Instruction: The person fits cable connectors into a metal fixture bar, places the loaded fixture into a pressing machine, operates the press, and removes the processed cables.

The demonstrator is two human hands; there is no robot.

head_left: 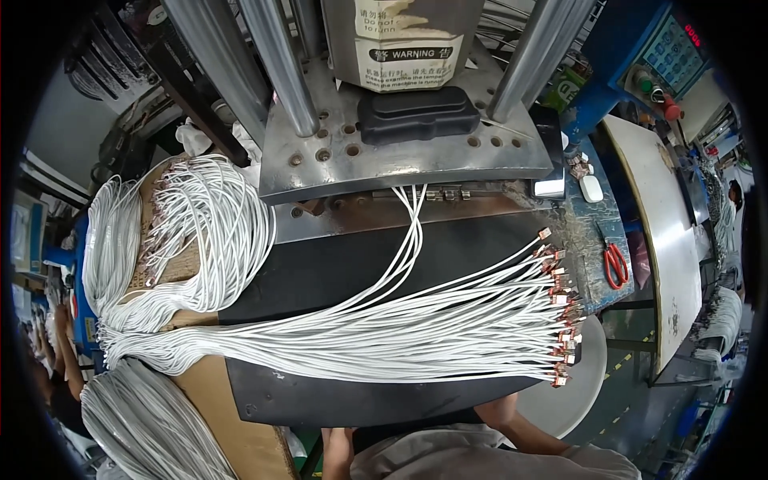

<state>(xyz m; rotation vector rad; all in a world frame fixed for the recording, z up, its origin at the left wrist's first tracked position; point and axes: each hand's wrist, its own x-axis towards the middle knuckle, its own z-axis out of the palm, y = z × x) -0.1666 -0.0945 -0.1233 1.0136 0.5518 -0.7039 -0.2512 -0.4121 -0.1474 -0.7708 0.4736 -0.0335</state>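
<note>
A fanned bundle of white cables lies across a black mat, with orange-and-metal connector ends gathered at the right. A few white cables branch from it and run under the metal plate of a press. Below the mat's near edge is my left hand, its fingers hidden from view. My right hand reaches beneath the same edge, right of the left one, and its fingers are also out of sight. Neither hand visibly touches the cables.
More coiled cables sit on cardboard at left, with a grey cable bundle nearer me. Red-handled scissors rest on the worn blue surface at right. Steel columns flank the press; a control panel stands upper right.
</note>
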